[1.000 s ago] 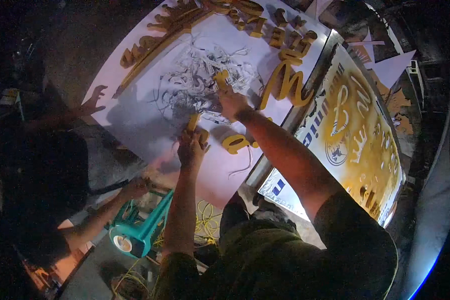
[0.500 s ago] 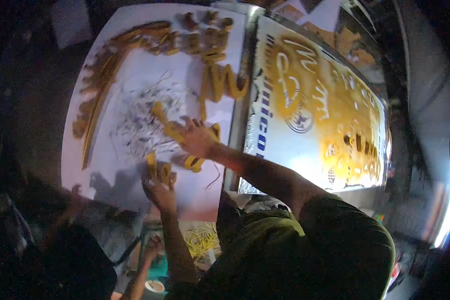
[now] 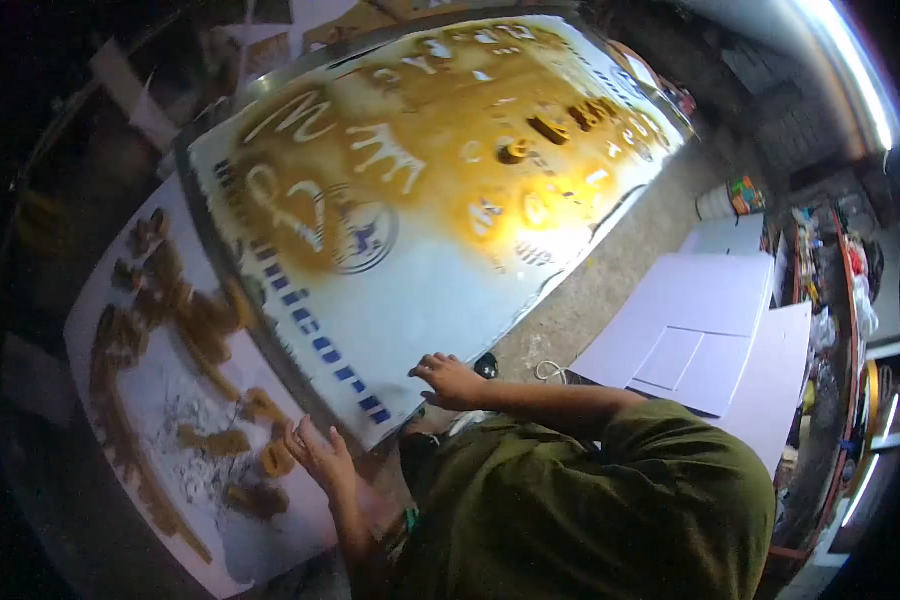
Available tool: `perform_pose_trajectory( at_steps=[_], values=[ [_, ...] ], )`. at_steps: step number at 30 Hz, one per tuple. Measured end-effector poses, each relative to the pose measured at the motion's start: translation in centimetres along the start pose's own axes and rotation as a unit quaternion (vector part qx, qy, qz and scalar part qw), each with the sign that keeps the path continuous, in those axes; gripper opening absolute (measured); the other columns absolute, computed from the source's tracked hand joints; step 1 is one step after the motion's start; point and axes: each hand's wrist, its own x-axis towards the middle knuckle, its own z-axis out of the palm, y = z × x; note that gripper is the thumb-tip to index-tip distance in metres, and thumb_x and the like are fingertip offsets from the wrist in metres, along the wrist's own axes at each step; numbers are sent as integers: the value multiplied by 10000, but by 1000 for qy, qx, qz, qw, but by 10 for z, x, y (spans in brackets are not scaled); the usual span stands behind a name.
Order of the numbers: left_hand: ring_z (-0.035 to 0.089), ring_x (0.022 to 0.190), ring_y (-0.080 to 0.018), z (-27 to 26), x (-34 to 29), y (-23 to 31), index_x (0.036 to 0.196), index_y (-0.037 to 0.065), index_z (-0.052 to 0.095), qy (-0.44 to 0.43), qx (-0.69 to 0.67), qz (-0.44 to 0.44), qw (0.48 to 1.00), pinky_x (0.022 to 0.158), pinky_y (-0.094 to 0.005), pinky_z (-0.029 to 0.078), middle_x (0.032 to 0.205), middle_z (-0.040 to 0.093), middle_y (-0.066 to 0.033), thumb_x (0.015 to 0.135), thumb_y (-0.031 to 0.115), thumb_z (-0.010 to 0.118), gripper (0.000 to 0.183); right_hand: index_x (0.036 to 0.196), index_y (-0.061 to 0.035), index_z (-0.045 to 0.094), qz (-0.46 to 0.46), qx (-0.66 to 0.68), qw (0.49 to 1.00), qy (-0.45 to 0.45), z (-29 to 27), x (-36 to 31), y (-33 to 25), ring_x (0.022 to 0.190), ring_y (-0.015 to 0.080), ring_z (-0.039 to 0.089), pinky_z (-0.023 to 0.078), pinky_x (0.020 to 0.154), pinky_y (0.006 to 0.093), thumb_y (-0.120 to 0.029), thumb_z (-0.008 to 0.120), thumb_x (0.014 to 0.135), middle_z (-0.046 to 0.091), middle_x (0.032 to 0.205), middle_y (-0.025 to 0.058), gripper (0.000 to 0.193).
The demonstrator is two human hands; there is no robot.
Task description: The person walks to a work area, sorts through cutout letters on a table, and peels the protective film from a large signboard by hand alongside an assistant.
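Left hand (image 3: 322, 458): fingers spread, empty, over the right side of the white sheet (image 3: 290, 538), just beside a yellow letter (image 3: 278, 459); can't tell if touching. Right hand (image 3: 452, 382): palm down, fingers loosely bent and apart, empty, at the near corner of the sprayed board (image 3: 370, 310); contact unclear. Other yellow letters (image 3: 166, 268) sit on the sheet, many toward its far end, blurred. Long yellow strip (image 3: 158, 508) runs down the sheet's left side. Grey-white tangle (image 3: 198, 475) mid-sheet, too blurred for detail. Board lies right of sheet, yellow-brown paint over its far part, dark raised pieces (image 3: 548, 130) toward far right. White panels (image 3: 670, 300) farther right, bucket (image 3: 715, 204) beyond them.
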Motion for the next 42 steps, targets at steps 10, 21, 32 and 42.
perform_pose_trajectory(
  at_steps=[10,21,32,42],
  values=[
    [500,1054,-325,147,-16,197,1219,41,467,-189,-154,8,970,878,-388,441,1215,429,-182,793,19,625,455,1187,-87,534,193,59,967,155,-84,-181,220,1072,373,498,424,908,464,-179,646,777,535,1131,177,435],
    [487,1065,-348,270,34,316,1252,70,455,-251,-90,77,961,910,-417,426,1205,437,-176,802,104,661,496,1127,-63,561,266,48,916,295,-190,-226,349,979,378,534,446,844,441,-123,665,767,568,1006,186,380],
    [402,1204,-395,393,153,417,1304,66,401,-210,-67,76,972,995,-478,347,1273,449,-177,811,217,658,576,1096,-48,583,327,70,910,244,-261,-218,488,949,347,583,477,827,417,-110,668,765,620,981,166,347],
    [341,1273,-362,498,241,476,1403,152,307,-116,58,96,987,1021,-515,299,1387,342,-176,685,344,777,880,1106,-49,594,316,54,887,334,-376,-179,637,935,339,588,476,825,406,-126,674,754,645,983,148,369]
  ],
)
